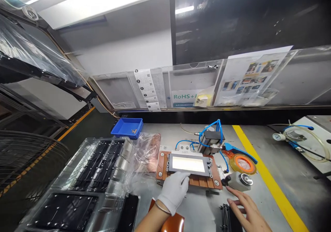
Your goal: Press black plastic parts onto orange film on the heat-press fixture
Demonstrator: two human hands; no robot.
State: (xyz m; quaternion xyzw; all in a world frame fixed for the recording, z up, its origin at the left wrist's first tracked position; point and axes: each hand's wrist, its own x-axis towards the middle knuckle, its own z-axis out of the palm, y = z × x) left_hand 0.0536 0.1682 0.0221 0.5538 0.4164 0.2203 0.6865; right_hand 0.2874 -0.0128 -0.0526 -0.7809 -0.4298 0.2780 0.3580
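My left hand (174, 190), in a white glove, rests on the front edge of a dark framed panel (188, 164) with a bright reflective face. The panel lies in a brown fixture (204, 182) on the grey bench. The gloved fingers are curled over the frame's lower edge. My bare right hand (245, 209) is at the lower right with its fingers stretched out flat, holding nothing. Its fingertips reach toward a small grey block with a black knob (236, 181) at the fixture's right end. Just under this hand lies a black part (226, 218).
Clear plastic trays of black panels (85, 177) fill the left. A blue bin (127, 127) stands behind them, beside a crumpled plastic bag (147, 149). Blue hoses and a black valve (213, 137) sit behind the fixture, a tape dispenser (241, 163) to its right, then a yellow stripe (269, 177).
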